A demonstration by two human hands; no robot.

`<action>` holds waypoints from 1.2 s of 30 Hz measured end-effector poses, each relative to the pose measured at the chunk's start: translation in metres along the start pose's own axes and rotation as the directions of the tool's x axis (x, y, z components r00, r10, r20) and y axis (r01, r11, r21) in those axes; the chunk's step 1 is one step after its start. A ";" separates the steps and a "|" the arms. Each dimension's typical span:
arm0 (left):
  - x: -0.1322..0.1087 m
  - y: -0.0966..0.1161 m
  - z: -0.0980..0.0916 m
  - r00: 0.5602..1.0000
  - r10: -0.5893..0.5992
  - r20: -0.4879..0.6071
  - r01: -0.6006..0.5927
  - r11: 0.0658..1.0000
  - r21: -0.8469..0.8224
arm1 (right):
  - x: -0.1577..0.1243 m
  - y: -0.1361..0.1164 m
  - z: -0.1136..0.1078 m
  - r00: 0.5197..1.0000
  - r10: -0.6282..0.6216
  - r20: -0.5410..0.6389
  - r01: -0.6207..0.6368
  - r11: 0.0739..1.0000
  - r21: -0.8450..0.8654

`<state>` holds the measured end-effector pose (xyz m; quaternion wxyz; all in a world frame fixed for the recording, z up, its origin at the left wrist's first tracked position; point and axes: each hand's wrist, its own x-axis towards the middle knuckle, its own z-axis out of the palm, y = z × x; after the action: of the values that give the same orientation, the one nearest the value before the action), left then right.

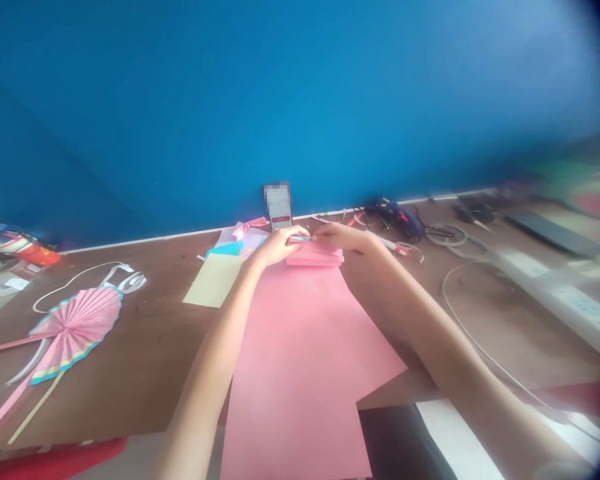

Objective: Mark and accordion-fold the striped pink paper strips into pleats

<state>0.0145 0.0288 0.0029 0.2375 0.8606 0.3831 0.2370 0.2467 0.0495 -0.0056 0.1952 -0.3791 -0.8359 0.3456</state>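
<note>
Just in front of the phone, I am working with the left hand and right hand both pinching the folded pink paper, and I am judging that keeping its edges flush and pressing evenly matters most. Farther in front, a large pink sheet is lying flat; I am making out no container clearly.

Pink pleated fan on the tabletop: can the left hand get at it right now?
Probably yes: nothing seems to stand between the left arm and the fan, just tabletop. But the left hand is at the folded pink paper, so it would likely need to let go first.
</note>
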 end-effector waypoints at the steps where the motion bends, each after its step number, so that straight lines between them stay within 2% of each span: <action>1: 0.000 0.001 -0.001 1.000 -0.001 -0.006 0.001 1.000 -0.001 | -0.001 -0.001 0.000 1.000 0.007 0.001 -0.007 1.000 0.025; 6: 0.001 0.001 0.000 0.999 0.003 -0.044 -0.005 0.999 -0.043 | -0.004 -0.005 -0.002 1.000 0.018 0.007 -0.019 0.995 0.095; 12: 0.004 -0.010 0.006 0.998 0.005 -0.070 -0.019 0.980 -0.199 | -0.004 -0.004 -0.003 0.998 0.044 0.049 -0.046 0.998 0.036; 15: 0.005 -0.014 0.006 0.996 -0.017 -0.084 -0.003 0.971 -0.238 | -0.002 -0.006 -0.002 0.999 0.035 0.006 -0.035 0.999 -0.017; 21: 0.006 -0.017 0.004 0.988 -0.039 -0.148 -0.004 0.959 -0.282 | -0.002 -0.019 -0.001 0.987 -0.087 -0.132 0.065 0.984 -0.165; 24: 0.007 -0.019 0.005 0.987 -0.049 -0.156 0.002 0.958 -0.286 | -0.001 -0.017 0.001 0.981 -0.096 -0.170 0.062 0.979 -0.195; 30: 0.009 -0.017 0.007 0.982 -0.038 -0.184 -0.011 0.966 -0.258 | 0.003 -0.011 0.005 0.983 -0.102 -0.150 0.067 0.973 -0.221; 36: 0.009 -0.016 0.007 0.988 -0.044 -0.150 0.007 0.971 -0.241 | 0.005 -0.009 0.005 0.985 -0.083 -0.150 0.048 0.975 -0.218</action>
<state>0.0148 0.0438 -0.0102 0.3121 0.7998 0.3799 0.3444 0.2362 0.0466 -0.0024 0.2304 -0.3963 -0.8621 0.2158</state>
